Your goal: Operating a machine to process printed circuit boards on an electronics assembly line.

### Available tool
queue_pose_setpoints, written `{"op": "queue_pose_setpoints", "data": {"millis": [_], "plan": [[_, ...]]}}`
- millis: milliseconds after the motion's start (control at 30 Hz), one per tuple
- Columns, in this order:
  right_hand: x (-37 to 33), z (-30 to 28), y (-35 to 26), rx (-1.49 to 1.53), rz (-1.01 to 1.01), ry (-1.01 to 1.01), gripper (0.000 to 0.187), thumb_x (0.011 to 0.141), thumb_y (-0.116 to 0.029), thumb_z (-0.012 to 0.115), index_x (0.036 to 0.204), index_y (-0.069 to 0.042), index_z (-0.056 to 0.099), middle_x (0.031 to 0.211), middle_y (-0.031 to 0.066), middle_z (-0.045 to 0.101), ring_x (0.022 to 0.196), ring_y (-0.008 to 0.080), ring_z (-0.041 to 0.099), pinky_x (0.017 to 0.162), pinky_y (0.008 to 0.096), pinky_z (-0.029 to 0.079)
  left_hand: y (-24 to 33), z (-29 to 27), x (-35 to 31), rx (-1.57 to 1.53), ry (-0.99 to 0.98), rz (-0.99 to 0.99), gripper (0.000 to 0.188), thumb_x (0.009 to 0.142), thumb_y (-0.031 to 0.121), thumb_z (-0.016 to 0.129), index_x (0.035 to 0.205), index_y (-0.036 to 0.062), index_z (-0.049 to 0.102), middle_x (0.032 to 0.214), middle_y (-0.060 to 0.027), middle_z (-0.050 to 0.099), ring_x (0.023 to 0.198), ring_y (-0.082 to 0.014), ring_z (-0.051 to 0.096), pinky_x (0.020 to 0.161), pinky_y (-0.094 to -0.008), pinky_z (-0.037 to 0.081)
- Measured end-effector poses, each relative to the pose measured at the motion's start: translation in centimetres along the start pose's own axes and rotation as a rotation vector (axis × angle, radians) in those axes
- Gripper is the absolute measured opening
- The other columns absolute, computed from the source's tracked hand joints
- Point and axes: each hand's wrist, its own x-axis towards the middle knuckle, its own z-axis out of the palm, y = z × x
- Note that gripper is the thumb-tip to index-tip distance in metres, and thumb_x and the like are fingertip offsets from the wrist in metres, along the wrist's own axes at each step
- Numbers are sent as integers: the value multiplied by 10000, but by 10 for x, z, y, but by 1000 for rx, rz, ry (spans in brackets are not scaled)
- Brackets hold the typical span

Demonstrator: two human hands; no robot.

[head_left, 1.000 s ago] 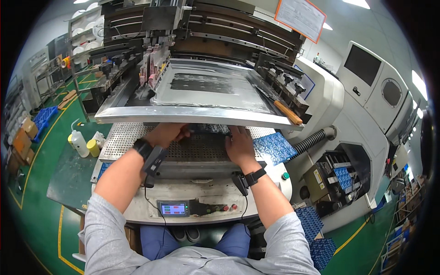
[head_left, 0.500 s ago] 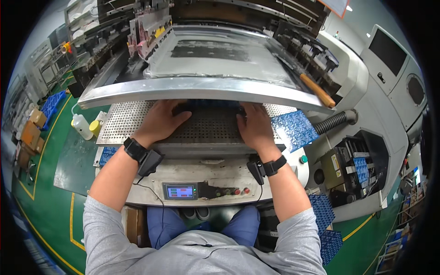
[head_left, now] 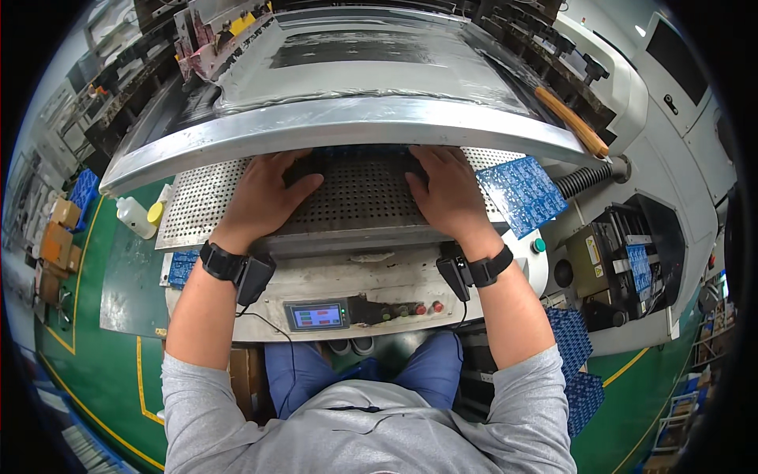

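Side by side, both hands reach over a perforated metal plate [head_left: 347,197] and under the front bar of a raised screen-printing frame [head_left: 347,122]. My left hand [head_left: 264,193] lies with fingers stretched forward and thumb spread toward the middle. Opposite it, my right hand [head_left: 450,189] is likewise spread, its thumb pointing inward. Between the fingertips, the near part of a dark blue circuit board [head_left: 359,151] shows in shadow; the frame hides the rest. The fingertips are at the board's sides, partly hidden, so contact is unclear.
Another blue circuit board [head_left: 521,193] lies at the plate's right edge, by a ribbed hose [head_left: 588,180]. A wooden-handled tool [head_left: 572,121] rests on the frame. A white bottle [head_left: 136,217] stands left. Below the plate are a small screen [head_left: 316,315] and several buttons.
My view has shifted, so the printing frame and plate appear higher in the picture. Both hands keep nearly the same place and spread pose on the plate.
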Motion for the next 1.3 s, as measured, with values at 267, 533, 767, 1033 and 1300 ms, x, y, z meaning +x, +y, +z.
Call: {"op": "queue_pose_setpoints", "data": {"millis": [267,533,767,1033,1300], "plan": [[-1,-2,-2,-6,5,9,369,881,-175,644,1219,-28,628,1219,190,629,1193,388,531,1044,460,425,2,-2,-1,15,9,-36,473,882,378,701,1225,56,652,1277,-214,589,1237,-396,509,1061,-431,402],[-1,-3,-2,-7,-14,15,368,875,-174,652,1214,-31,634,1222,182,629,1192,380,534,1040,459,426,4,-6,0,44,-44,-67,494,887,372,699,1294,103,619,1327,-191,568,1255,-365,518,1063,-404,405],[-1,-4,-4,-18,-17,0,384,875,-174,655,1227,-22,627,1230,187,624,1205,389,526,1053,460,415,9,-3,-3,123,35,7,524,869,433,699,1245,72,644,1249,-214,608,1212,-417,522,1045,-456,408],[0,-3,-4,-37,-14,-13,385,877,-176,652,1226,-16,625,1228,199,623,1212,389,523,1066,460,405,12,-1,-4,210,-1,90,593,883,562,632,1279,120,644,1384,-215,500,1312,-423,430,1104,-480,333],[0,-1,-3,-48,-26,2,385,875,-183,654,1219,-13,627,1219,196,630,1189,379,539,1060,451,413,16,0,-4,284,32,120,608,879,589,616,1266,122,655,1364,-202,511,1307,-416,437,1090,-493,351]]}}
